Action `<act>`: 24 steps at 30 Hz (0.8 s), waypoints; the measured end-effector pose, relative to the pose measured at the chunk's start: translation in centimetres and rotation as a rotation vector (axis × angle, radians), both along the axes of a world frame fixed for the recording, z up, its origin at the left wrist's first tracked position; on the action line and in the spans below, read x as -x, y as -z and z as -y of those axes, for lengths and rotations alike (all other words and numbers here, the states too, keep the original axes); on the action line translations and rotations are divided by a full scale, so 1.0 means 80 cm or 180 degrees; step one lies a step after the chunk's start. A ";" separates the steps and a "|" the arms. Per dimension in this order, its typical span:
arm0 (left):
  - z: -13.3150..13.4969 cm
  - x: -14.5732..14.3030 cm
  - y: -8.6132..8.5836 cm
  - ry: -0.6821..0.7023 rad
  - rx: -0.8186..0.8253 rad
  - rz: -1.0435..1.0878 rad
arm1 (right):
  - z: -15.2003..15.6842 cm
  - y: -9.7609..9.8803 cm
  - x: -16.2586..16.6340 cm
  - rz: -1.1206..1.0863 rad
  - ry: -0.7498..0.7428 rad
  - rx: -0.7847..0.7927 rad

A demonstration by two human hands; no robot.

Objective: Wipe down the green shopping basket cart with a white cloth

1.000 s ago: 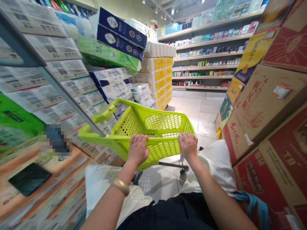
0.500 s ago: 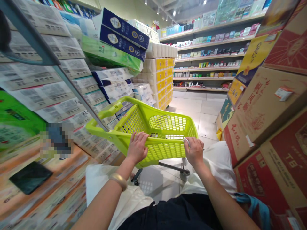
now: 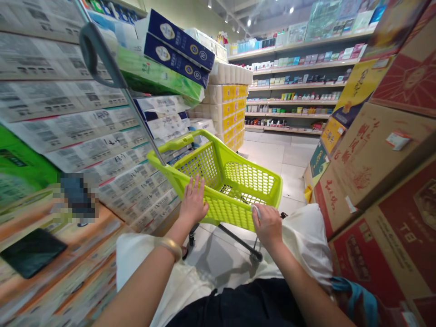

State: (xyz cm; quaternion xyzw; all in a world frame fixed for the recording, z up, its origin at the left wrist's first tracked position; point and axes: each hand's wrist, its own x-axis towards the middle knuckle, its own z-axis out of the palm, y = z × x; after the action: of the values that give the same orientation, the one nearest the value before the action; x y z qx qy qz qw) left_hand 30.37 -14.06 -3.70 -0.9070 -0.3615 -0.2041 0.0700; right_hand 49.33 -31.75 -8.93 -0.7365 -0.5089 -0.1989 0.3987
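A lime-green plastic shopping cart (image 3: 235, 213) with perforated walls stands in front of my knees, its basket bare inside. Its grey handle (image 3: 121, 81) rises at the upper left. My left hand (image 3: 194, 200) lies against the near side wall, fingers stretched upward and slightly apart. At the right end of the same side, my right hand (image 3: 268, 222) is curled over the rim. Something small and white (image 3: 255, 210) shows by its index finger; I cannot make out what it is. The undersides of the right fingers are hidden.
Stacked paper-wrapped packs (image 3: 68, 104) wall the left side. A dark phone-like slab (image 3: 32, 252) lies on orange packs. Cardboard cartons (image 3: 384, 150) crowd the right. Stocked shelves (image 3: 293, 86) stand behind, beyond a tiled floor (image 3: 289, 170).
The cart has turned, with its handle swinging right and away from the left stack. My left fingers have straightened from their curl over the rim. My right hand has shifted slightly left and down.
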 end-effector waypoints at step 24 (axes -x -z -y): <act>0.077 -0.018 0.028 0.0419 0.0688 -0.0132 | -0.023 0.013 -0.025 0.0110 -0.0276 0.0049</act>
State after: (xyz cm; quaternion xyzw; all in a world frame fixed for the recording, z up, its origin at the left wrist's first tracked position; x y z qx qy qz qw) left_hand 31.79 -20.21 -5.96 -0.9351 -0.3197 -0.1493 -0.0343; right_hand 51.37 -29.93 -10.00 -0.7133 -0.5487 -0.1902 0.3924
